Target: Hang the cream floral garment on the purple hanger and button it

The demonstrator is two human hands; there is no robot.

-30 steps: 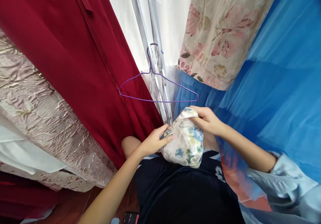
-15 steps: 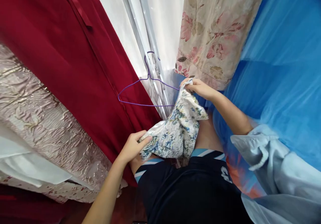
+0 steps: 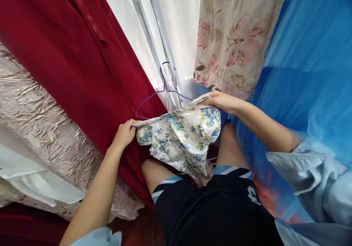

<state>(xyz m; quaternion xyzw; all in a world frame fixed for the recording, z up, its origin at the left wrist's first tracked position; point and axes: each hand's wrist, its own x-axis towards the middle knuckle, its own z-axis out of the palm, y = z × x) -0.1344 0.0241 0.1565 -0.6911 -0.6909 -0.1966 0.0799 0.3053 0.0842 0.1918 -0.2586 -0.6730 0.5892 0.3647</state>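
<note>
A white garment with blue and yellow-green flowers (image 3: 178, 136) is stretched sideways between my two hands, its lower part drooping in folds over my lap. My left hand (image 3: 125, 134) is closed on its left upper corner. At the right upper corner, my right hand (image 3: 218, 101) pinches the same edge. Behind the garment hangs a purple wire hanger (image 3: 150, 98), its hook at a pale metal stand. The garment hides the hanger's lower bar and most of its right arm.
A dark red cloth (image 3: 90, 73) and a textured pinkish fabric (image 3: 52, 117) hang to the left. Upright metal rails (image 3: 150, 22) run before white cloth. A beige floral cloth (image 3: 231, 40) and blue tulle (image 3: 310, 66) hang at the right.
My left hand has moved up and left with its corner of the garment. The bunched cloth is now spread wider and covers more of the hanger. My right hand keeps its grip.
</note>
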